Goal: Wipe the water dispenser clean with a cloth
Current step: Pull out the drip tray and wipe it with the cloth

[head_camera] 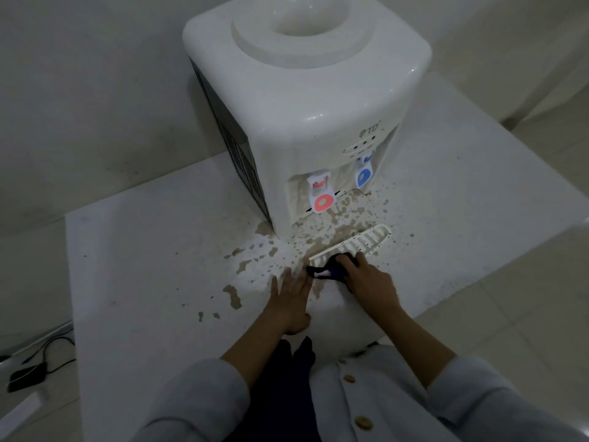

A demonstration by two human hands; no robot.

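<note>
Head camera looks down on a white plastic countertop water dispenser (306, 100) standing at the back of a white stone table (143, 266), its empty bottle well on top and a red-disc tap (322, 199) and blue-disc tap (363, 173) on its front. Brown dried splash stains (334, 231) spread over the tabletop from the dispenser's base toward the person. A white slotted plastic drip grille (360, 242) lies loose on the table just in front of the dispenser, tilted across the stains.

The right hand (369, 282) presses a dark crumpled cloth (331, 267) onto the near end of the grille; its fingers are curled over the cloth, which bunches under the fingertips and sticks out to the left of them. The left hand (291, 301) lies flat on the table just beside the cloth, fingers straight and close together, their tips nearly meeting the cloth's left end.

Pale grey sleeves and a buttoned pale garment (366, 403) fill the bottom edge. On the floor at the left lie a black adapter with cable (28, 374).
</note>
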